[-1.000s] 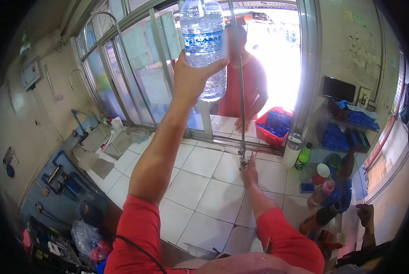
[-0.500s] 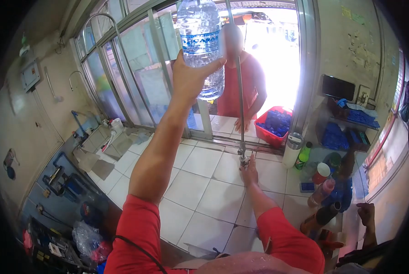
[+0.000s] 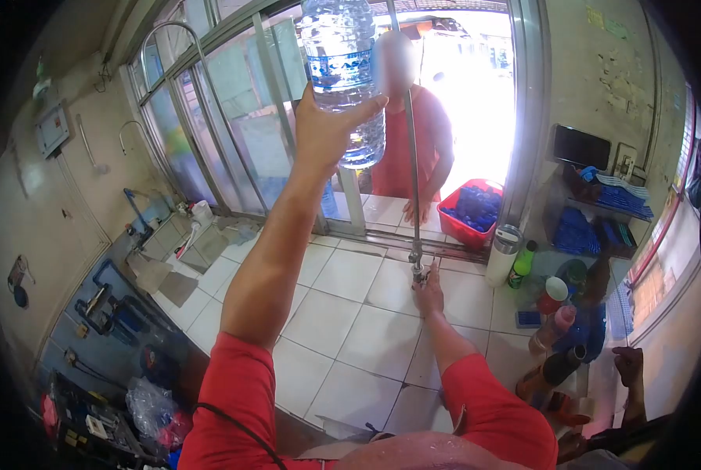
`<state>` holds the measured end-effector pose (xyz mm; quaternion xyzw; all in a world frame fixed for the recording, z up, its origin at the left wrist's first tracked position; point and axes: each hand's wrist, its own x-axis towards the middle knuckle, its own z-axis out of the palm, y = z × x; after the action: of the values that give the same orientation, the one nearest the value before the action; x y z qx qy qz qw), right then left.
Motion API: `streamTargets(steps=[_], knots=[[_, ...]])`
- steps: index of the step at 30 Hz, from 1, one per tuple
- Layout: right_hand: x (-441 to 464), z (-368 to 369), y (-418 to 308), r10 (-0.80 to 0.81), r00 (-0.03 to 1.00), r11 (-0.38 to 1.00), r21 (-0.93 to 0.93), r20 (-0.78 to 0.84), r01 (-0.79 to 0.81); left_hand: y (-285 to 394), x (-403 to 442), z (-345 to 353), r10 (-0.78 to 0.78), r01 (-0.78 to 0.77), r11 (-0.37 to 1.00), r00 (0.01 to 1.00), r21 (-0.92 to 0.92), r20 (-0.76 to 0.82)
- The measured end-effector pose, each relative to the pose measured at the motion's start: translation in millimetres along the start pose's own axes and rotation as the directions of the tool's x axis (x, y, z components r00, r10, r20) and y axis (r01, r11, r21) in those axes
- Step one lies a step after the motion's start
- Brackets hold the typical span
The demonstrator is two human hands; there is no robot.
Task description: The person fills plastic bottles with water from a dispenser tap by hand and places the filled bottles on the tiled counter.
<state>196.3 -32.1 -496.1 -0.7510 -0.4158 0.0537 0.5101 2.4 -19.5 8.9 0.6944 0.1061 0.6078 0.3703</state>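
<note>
My left hand [image 3: 331, 129] is wrapped round a large clear plastic bottle [image 3: 341, 74] with a blue-printed label, raised upright in front of the window. The bottle's top is cut off by the frame edge. Low on the tiled counter, my right hand [image 3: 428, 294] is closed round the tap valve [image 3: 419, 272] at the foot of a tall metal pipe [image 3: 412, 172]. That pipe rises out of view beside the bottle, so its upper end is hidden.
Beyond the open window stands a person in a red shirt [image 3: 413, 145], beside a red basket [image 3: 475, 233] of blue caps. Tumblers, bottles and a cup [image 3: 551, 294] crowd the right of the white tiled counter [image 3: 327, 325]. Another person's hand [image 3: 628, 366] shows at lower right.
The bottle has shifted very slightly upward and to the left in my left hand. My right hand stays at the tap valve.
</note>
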Motion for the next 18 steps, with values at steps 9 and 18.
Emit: streamTargets(steps=[9, 18], knots=[[-1.3, -9.8, -13.8, 0.060, 0.997, 0.998, 0.026, 0.043, -0.061, -0.8, 2.0, -0.8, 0.033, -0.033, 0.999, 0.999, 0.001, -0.002], [-2.3, -6.5, -7.2, 0.017, 1.000, 1.000, 0.024, 0.020, -0.017, 2.0, -0.5, 0.4, 0.020, -0.020, 1.000, 1.000, -0.005, -0.009]])
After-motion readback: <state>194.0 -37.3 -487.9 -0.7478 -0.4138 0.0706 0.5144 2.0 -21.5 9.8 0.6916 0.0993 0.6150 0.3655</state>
